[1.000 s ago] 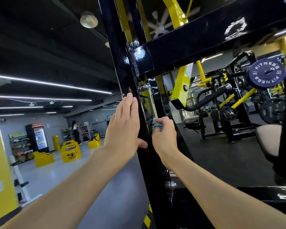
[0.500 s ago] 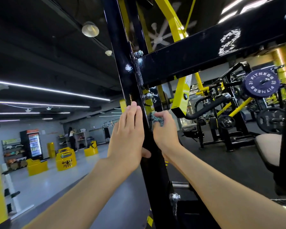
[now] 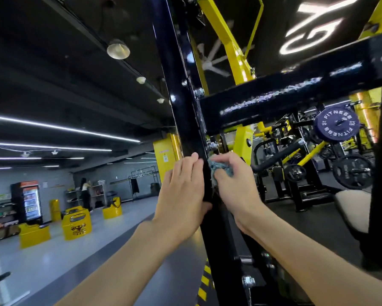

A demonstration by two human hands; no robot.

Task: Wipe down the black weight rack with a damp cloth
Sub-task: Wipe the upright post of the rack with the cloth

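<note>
Presses left hand (image 3: 182, 191), fingers straight, flat on the black rack upright (image 3: 183, 111); grips a bunched blue-grey cloth (image 3: 222, 168) in right hand (image 3: 235, 186) against the upright's right face, below the crossbar (image 3: 296, 99).

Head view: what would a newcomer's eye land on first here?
Dead centre, the left hand rests flat on the black weight rack's upright while the right hand presses a bunched blue-grey cloth to its other side. A purple plate lettered FITNESS stands out at right; yellow boxes sit on the floor at lower left.

The right hand (image 3: 236, 188) has slid the cloth (image 3: 221, 168) up the rack upright (image 3: 183, 107), nearer the bolts (image 3: 212, 145).
</note>
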